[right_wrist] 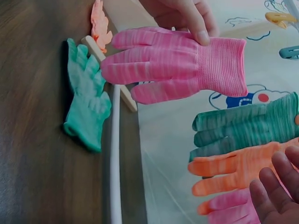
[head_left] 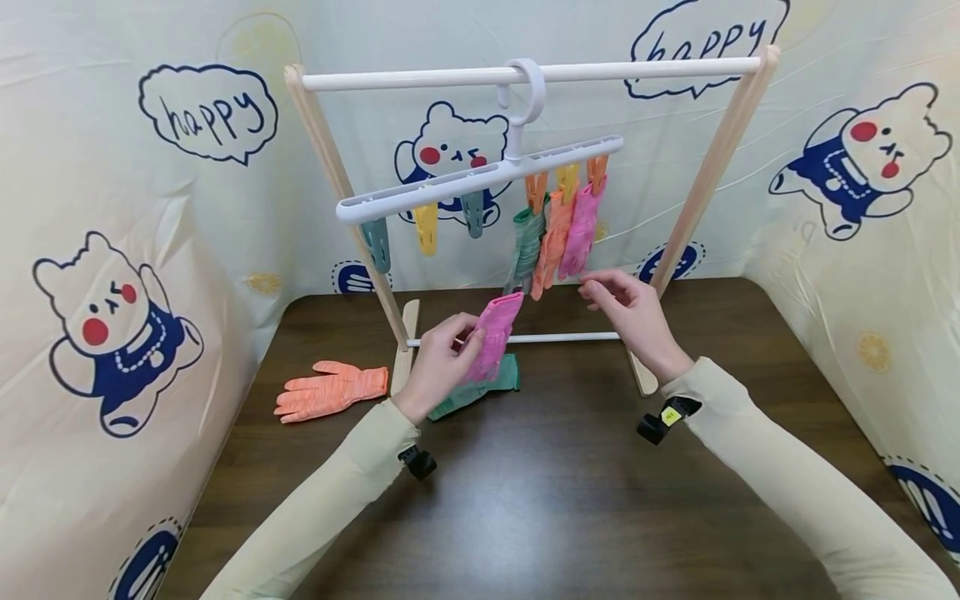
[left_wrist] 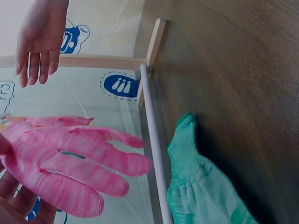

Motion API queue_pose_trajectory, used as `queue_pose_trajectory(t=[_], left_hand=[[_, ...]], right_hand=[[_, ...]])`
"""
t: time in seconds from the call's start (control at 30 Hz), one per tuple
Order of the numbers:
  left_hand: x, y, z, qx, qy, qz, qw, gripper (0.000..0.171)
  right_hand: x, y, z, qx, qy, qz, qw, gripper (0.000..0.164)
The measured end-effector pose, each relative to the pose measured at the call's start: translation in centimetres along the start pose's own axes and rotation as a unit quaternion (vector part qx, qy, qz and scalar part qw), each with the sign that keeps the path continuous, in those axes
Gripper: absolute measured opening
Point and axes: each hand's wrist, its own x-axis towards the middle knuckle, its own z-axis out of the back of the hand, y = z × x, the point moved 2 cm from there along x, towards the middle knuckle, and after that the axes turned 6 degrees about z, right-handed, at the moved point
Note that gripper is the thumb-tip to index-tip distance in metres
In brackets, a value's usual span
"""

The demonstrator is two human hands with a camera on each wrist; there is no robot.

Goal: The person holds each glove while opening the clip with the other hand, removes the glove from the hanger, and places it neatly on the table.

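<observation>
Pinching the pink glove (head_left: 497, 333) near its cuff with the left hand (head_left: 442, 360), lower than the hanger (head_left: 480, 177). Tilting steeply in its long axis, cuff upward, finger end downward. Nearer to left hand, and apart, leftward, from the right hand (head_left: 628, 318), relaxed, holding nothing, near the hanging gloves (head_left: 555, 237).

Streaked pink gloves (right_wrist: 163, 65), streaked orange gloves (head_left: 330, 392), green gloves (right_wrist: 88, 102), white hanger (head_left: 435, 190), dark brown wood-grained table (head_left: 562, 525)
</observation>
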Motion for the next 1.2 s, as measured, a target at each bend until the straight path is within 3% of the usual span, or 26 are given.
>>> queue_pose_trajectory(t=[0.23,0.7,0.97,1.2], left_hand=[[0.1,0.1,-1.2,0.036,0.005,-0.016,0.9992,0.012],[1.1,-0.1,-4.4,0.099,0.058,-0.01,0.9933,0.012],[1.8,-0.5,-6.2,0.148,0.086,-0.016,0.985,0.015],[2.8,-0.2,-8.2,0.201,0.095,-0.045,0.9739,0.016]], right_hand=[[-1.0,-1.1,0.8,-0.018,-0.003,-0.023,1.0,0.035],[-3.4,-3.9,2.2,-0.016,-0.01,-0.063,0.998,0.038],[-4.3,-4.9,2.9,-0.04,-0.006,-0.071,0.997,0.038],[-4.8,-5.6,3.5,-0.049,0.001,-0.086,0.995,0.04]])
